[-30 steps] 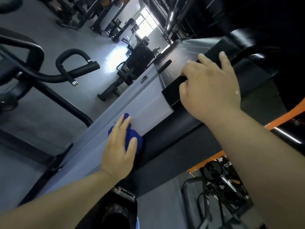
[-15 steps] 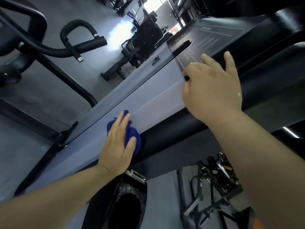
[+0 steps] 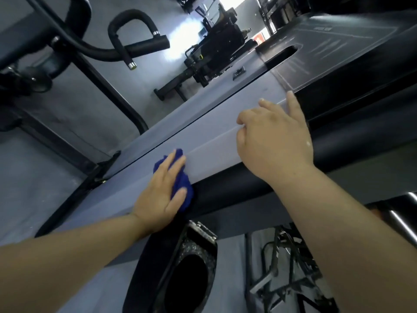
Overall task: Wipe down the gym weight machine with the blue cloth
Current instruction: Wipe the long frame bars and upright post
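The weight machine's long grey panel (image 3: 214,123) runs diagonally from lower left to upper right, edged by a black padded bar (image 3: 248,186). My left hand (image 3: 161,190) lies flat with straight fingers on the bunched blue cloth (image 3: 184,188), pressing it against the grey panel beside the black bar. Most of the cloth is hidden under the palm. My right hand (image 3: 275,141) rests higher up on the same panel, fingers loosely bent and touching the surface, holding nothing.
A black frame with a curved padded handle (image 3: 126,35) stands to the left. More black gym equipment (image 3: 216,50) sits on the grey floor beyond. A black oval opening (image 3: 187,274) lies just below my left wrist, with metal parts (image 3: 284,267) at lower right.
The view has shifted, so the panel looks lower and longer. My right hand slid down from the dark upper plate onto the grey panel. My left hand keeps pressing the cloth at about the same spot.
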A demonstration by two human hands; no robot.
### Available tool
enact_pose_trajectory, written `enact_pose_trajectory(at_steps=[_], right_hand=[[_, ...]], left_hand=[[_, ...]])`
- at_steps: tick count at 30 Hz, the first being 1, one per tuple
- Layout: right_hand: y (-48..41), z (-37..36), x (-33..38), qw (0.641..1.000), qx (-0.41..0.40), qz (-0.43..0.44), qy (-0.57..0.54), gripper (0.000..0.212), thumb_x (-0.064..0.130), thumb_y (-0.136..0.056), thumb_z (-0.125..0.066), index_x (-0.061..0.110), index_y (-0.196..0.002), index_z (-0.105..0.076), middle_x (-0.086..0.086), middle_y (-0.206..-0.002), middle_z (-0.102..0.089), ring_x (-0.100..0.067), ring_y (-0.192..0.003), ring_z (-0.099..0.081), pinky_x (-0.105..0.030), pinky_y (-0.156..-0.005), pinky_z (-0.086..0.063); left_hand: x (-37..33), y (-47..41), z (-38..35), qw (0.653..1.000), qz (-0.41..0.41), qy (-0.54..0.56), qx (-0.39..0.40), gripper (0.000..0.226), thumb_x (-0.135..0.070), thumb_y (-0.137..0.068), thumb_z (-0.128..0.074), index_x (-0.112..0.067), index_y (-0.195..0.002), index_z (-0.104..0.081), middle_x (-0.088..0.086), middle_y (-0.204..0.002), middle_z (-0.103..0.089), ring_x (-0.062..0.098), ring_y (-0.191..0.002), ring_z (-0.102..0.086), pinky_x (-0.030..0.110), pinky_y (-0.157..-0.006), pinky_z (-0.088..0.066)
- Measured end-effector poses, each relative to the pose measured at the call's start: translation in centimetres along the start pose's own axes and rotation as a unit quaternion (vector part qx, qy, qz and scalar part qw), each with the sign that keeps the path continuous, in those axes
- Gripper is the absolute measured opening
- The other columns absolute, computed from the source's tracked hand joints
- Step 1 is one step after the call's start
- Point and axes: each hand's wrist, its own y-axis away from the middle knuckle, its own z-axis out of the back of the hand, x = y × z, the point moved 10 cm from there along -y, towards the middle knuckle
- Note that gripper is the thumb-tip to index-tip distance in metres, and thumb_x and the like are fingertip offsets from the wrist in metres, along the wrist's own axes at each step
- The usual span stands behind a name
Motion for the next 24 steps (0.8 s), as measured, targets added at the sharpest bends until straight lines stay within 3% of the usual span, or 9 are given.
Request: enact_pose_trajectory(at_steps=[3,4,6,9,12,15,17,21,24], right_hand=[[-0.3,-0.5,0.8,1.000,0.006,-0.001,0.010,0.038,0.030,-0.100,-0.030,0.022,-0.124,-0.059,0.001,-0.123,-0.063,-0.019,-0.144,-0.032,-0.052,-0.119,0.006],[-0.4,-0.6,0.9,1.000,0.007,-0.001,0.018,0.038,0.030,-0.101,-0.030,0.022,-0.123,-0.059,0.001,-0.122,-0.064,-0.019,-0.143,-0.034,-0.053,-0.119,0.005],[-0.7,-0.9,1.3,1.000,0.006,0.001,0.027,0.037,0.030,-0.101,-0.031,0.022,-0.122,-0.059,0.000,-0.120,-0.064,-0.019,-0.141,-0.036,-0.054,-0.119,0.003],[-0.9,-1.8,2.6,1.000,0.023,0.013,0.011,0.037,0.029,-0.100,-0.029,0.022,-0.120,-0.060,0.000,-0.115,-0.065,-0.020,-0.136,-0.041,-0.051,-0.121,0.002],[-0.8,-3.1,4.7,0.999,0.041,0.035,-0.003,0.036,0.028,-0.099,-0.030,0.022,-0.117,-0.060,0.000,-0.109,-0.066,-0.020,-0.127,-0.048,-0.049,-0.121,0.002],[-1.0,-3.6,5.5,0.999,0.033,0.040,-0.003,0.033,0.026,-0.098,-0.033,0.022,-0.112,-0.062,0.001,-0.100,-0.065,-0.021,-0.113,-0.054,-0.049,-0.121,0.000],[-1.1,-3.6,5.6,0.999,0.032,0.040,0.004,0.031,0.027,-0.097,-0.034,0.022,-0.112,-0.061,0.000,-0.101,-0.065,-0.022,-0.110,-0.055,-0.050,-0.121,-0.003],[-1.0,-3.6,5.8,0.998,0.026,0.047,0.015,0.029,0.027,-0.098,-0.034,0.023,-0.112,-0.059,0.000,-0.102,-0.064,-0.023,-0.108,-0.055,-0.051,-0.120,-0.005],[-1.0,-3.7,5.4,0.999,0.021,0.043,0.010,0.031,0.025,-0.098,-0.033,0.022,-0.112,-0.061,0.001,-0.095,-0.062,-0.023,-0.102,-0.055,-0.050,-0.121,-0.003]], left_hand=[[0.8,-2.1,-0.5,0.951,0.280,0.106,-0.074,0.059,-0.047,-0.102,-0.030,-0.028,-0.156,-0.016,-0.006,-0.161,-0.018,0.013,-0.148,-0.017,0.032,-0.119,-0.014],[-1.0,-3.3,-0.3,0.960,0.255,0.087,-0.071,0.061,-0.049,-0.100,-0.029,-0.026,-0.156,-0.018,-0.004,-0.162,-0.018,0.016,-0.148,-0.018,0.033,-0.119,-0.015],[-5.2,-3.8,-0.6,0.997,0.054,0.040,-0.043,0.064,-0.051,-0.097,-0.029,-0.022,-0.154,-0.024,-0.001,-0.161,-0.018,0.017,-0.149,-0.017,0.031,-0.120,-0.014],[-3.2,0.4,-1.3,0.992,-0.120,-0.020,0.017,0.059,-0.053,-0.101,-0.027,-0.024,-0.152,-0.022,-0.003,-0.162,-0.009,0.022,-0.151,-0.013,0.033,-0.121,-0.015],[4.1,2.5,-0.2,0.997,0.074,-0.003,0.021,0.062,-0.062,-0.095,-0.027,-0.038,-0.151,-0.019,-0.008,-0.163,-0.008,0.016,-0.150,-0.013,0.028,-0.119,-0.014],[7.3,2.0,-0.2,0.924,0.360,0.118,-0.058,0.062,-0.054,-0.098,-0.028,-0.032,-0.155,-0.016,-0.008,-0.163,-0.012,0.013,-0.150,-0.011,0.034,-0.122,-0.008],[2.6,-1.0,-0.3,0.942,0.310,0.110,-0.066,0.063,-0.052,-0.096,-0.030,-0.030,-0.154,-0.022,-0.008,-0.163,-0.015,0.012,-0.150,-0.011,0.039,-0.122,-0.009],[-4.2,-0.9,-1.2,0.998,-0.025,0.049,-0.015,0.058,-0.039,-0.097,-0.039,-0.019,-0.151,-0.033,0.001,-0.163,-0.019,0.013,-0.151,-0.011,0.039,-0.121,-0.015],[3.3,1.8,-0.1,0.992,0.107,0.048,-0.041,0.059,-0.048,-0.092,-0.035,-0.031,-0.148,-0.029,-0.005,-0.160,-0.020,0.003,-0.145,-0.015,0.026,-0.119,-0.014]])
